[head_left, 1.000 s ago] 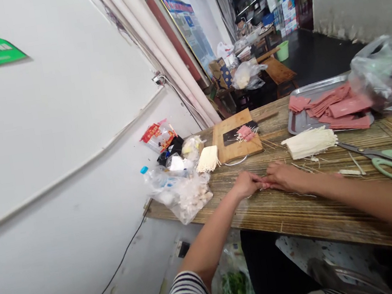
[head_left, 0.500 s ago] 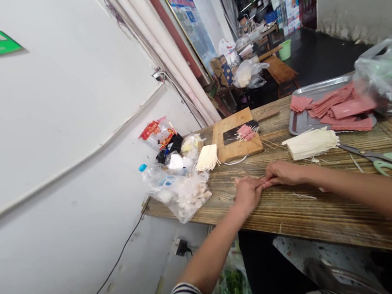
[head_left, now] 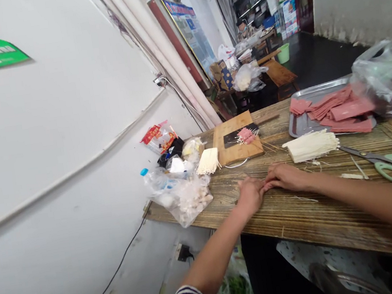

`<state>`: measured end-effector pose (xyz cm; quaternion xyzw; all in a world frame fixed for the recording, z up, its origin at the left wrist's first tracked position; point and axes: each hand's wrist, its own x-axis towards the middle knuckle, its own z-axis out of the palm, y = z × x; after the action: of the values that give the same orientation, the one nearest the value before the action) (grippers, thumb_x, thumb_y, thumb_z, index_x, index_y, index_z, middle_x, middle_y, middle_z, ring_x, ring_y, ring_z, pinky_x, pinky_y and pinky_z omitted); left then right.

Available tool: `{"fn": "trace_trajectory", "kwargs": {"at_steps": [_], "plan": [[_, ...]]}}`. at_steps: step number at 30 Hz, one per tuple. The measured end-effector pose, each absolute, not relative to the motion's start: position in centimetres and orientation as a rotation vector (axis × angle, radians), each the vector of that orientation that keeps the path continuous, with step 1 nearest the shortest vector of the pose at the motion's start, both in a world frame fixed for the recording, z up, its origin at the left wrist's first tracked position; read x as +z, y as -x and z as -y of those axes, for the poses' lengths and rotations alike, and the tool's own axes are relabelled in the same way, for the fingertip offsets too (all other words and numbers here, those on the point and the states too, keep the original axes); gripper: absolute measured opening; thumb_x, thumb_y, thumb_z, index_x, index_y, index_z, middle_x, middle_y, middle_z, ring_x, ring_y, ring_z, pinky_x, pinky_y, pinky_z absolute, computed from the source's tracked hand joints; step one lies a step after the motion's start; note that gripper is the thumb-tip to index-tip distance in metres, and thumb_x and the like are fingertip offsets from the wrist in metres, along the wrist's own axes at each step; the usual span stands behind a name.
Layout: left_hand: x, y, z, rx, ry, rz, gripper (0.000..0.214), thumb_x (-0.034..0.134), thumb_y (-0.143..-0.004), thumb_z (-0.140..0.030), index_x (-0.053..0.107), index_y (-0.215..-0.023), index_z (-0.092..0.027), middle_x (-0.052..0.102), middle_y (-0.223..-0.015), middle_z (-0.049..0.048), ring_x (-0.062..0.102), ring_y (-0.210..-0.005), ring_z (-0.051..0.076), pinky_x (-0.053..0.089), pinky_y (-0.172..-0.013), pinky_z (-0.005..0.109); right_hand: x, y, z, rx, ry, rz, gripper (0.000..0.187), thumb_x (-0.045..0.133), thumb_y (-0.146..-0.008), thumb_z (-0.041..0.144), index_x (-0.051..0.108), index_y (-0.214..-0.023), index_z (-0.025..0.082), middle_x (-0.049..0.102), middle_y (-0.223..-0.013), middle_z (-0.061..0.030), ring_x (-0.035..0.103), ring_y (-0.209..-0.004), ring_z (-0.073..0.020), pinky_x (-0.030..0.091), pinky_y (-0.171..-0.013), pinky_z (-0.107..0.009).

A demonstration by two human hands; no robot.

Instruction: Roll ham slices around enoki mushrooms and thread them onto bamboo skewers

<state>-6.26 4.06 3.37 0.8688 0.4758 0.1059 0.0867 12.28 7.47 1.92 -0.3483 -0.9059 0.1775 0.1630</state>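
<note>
We see the wooden bench (head_left: 313, 218) spreading beneath both hands, a metal tray (head_left: 302, 124) of pink slices (head_left: 352, 106) at its far right. Nearer lie green-handled scissors (head_left: 377, 157), tip by the pale mushroom bundle (head_left: 311, 145), just beyond our right hand (head_left: 284, 178). It meets our left hand (head_left: 250, 195), fingers (head_left: 268, 184) drawn narrow; what they pinch, we cannot tell.

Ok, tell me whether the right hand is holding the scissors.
No, the scissors lie on the table, while the right hand is beside the left hand.
</note>
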Motion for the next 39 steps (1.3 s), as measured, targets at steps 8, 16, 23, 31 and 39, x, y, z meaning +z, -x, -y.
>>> {"fn": "trace_trajectory", "kwargs": {"at_steps": [8, 16, 23, 31, 39], "plan": [[3.9, 6.4, -5.5, 0.196, -2.49, -1.34, 0.028, 0.054, -0.092, -0.033, 0.077, -0.085, -0.02, 0.075, -0.084, 0.0066, 0.064, -0.077, 0.018, 0.041, -0.073, 0.027, 1.1, -12.2, -6.0, -0.141, 0.784, 2.711, 0.036, 0.036, -0.098, 0.03, 0.068, -0.089, 0.016, 0.063, -0.08, -0.009, 0.048, -0.081, -0.0198, 0.03, -0.076, -0.034], [4.1, 6.4, -4.8, 0.279, -2.441, -1.465, 0.024, 0.054, -0.092, -0.035, 0.077, -0.091, -0.025, 0.075, -0.091, 0.0049, 0.063, -0.085, 0.02, 0.038, -0.078, 0.032, 3.6, -11.5, -6.4, 0.184, 1.054, 2.789, 0.041, 0.039, -0.096, 0.037, 0.073, -0.083, 0.018, 0.066, -0.082, -0.0094, 0.052, -0.082, -0.0197, 0.028, -0.071, -0.031], [2.1, 6.2, -2.8, 0.505, -2.644, -1.512, 0.021, 0.055, -0.092, -0.033, 0.073, -0.094, -0.023, 0.073, -0.09, 0.0056, 0.057, -0.09, 0.022, 0.031, -0.082, 0.037, 3.5, -11.7, -6.9, 0.286, 1.132, 2.753, 0.033, 0.049, -0.091, 0.036, 0.075, -0.077, 0.02, 0.066, -0.087, -0.0091, 0.053, -0.083, -0.0194, 0.03, -0.068, -0.028], [3.3, 6.3, -5.6, 0.355, -2.515, -1.4, 0.031, 0.052, -0.093, -0.04, 0.077, -0.086, -0.024, 0.075, -0.085, 0.0041, 0.064, -0.079, 0.018, 0.038, -0.077, 0.031, 2.0, -12.2, -7.5, 0.336, 1.098, 2.656, 0.028, 0.048, -0.093, 0.037, 0.072, -0.092, 0.022, 0.067, -0.09, -0.0074, 0.056, -0.09, -0.0216, 0.032, -0.079, -0.032], [2.9, 6.9, -7.1, 0.328, -2.428, -1.275, 0.026, 0.055, -0.091, -0.035, 0.077, -0.092, -0.021, 0.075, -0.085, 0.0055, 0.066, -0.079, 0.018, 0.045, -0.075, 0.027, 2.1, -12.1, -6.1, -0.228, 0.824, 2.804, 0.027, 0.044, -0.093, 0.021, 0.069, -0.086, 0.014, 0.065, -0.086, -0.0108, 0.053, -0.089, -0.0232, 0.032, -0.088, -0.041]]}}
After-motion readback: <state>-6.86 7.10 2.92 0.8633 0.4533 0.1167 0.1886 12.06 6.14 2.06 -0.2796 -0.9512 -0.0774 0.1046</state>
